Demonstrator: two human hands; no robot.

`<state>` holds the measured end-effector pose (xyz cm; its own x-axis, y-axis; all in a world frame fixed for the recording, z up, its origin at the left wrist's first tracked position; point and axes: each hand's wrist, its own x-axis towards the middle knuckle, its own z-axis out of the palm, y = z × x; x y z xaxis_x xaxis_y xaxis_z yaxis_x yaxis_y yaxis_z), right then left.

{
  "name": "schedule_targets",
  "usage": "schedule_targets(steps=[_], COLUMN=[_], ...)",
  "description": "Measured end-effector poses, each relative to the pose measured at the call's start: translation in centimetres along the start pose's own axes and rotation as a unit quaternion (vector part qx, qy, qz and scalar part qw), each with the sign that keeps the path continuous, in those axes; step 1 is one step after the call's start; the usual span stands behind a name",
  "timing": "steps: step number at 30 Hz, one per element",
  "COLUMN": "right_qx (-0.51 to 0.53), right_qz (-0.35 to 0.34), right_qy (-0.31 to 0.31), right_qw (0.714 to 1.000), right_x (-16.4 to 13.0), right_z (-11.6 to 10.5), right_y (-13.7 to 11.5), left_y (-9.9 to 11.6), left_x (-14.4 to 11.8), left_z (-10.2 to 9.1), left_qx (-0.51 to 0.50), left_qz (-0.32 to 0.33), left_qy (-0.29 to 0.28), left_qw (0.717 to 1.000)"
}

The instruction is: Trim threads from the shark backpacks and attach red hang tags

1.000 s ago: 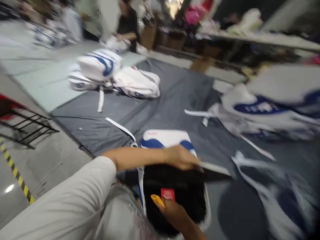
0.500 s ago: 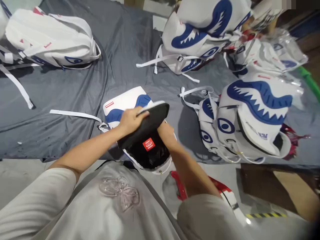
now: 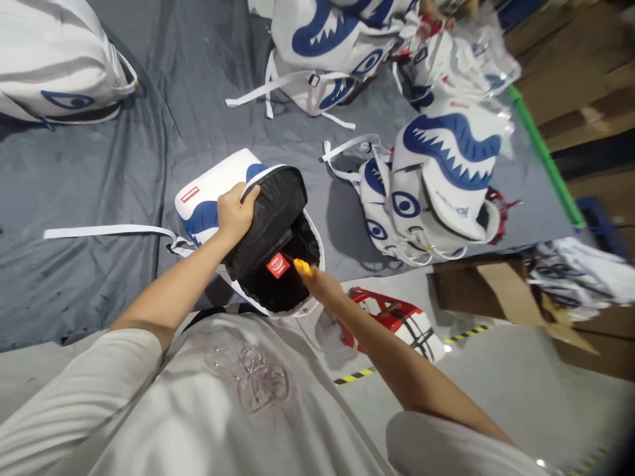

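Observation:
A white and blue backpack lies on the grey cloth in front of me with its main compartment unzipped. My left hand is closed on the edge of its front panel, folding it back so the black lining shows. Inside is a red label. My right hand is closed around a small yellow-orange object at the opening's right rim. Its kind is not clear, as the fingers cover most of it. A white strap trails left from the backpack.
Matching backpacks stand to the right, at the back and at the far left of the cloth-covered table. A red and white bag and an open cardboard box are on the floor. Partly visible hands show at the top right.
My right hand has come out from behind the raised panel to the rim, showing the yellow-orange object. The panel is folded further back in my left hand. The view has shifted right.

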<state>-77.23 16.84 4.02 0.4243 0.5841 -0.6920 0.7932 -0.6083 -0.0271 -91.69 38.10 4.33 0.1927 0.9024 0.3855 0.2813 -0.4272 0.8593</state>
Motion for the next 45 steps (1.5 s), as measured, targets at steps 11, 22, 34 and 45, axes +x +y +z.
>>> schedule_targets(steps=[11,22,34,45], right_qx=[0.120,0.196,0.087,-0.073], right_qz=[-0.124,-0.095,-0.115,-0.102], right_qy=[0.170,0.193,0.091,0.029], right_qw=[0.970,0.957,0.985,0.992], right_x=[9.6,8.8,2.4,3.8], right_z=[7.1,8.3,4.3,-6.1], right_y=[-4.7,-3.3,-0.2,4.6], left_y=[3.1,4.4,3.5,5.3], left_x=[-0.3,2.4,5.4,1.8], left_z=[-1.2,1.6,1.7,-0.3], left_qx=[0.025,0.089,0.191,0.239], left_qz=[0.117,0.288,0.330,0.280], left_qy=[-0.044,-0.122,-0.173,-0.099], left_qw=[0.992,0.946,0.908,0.924])
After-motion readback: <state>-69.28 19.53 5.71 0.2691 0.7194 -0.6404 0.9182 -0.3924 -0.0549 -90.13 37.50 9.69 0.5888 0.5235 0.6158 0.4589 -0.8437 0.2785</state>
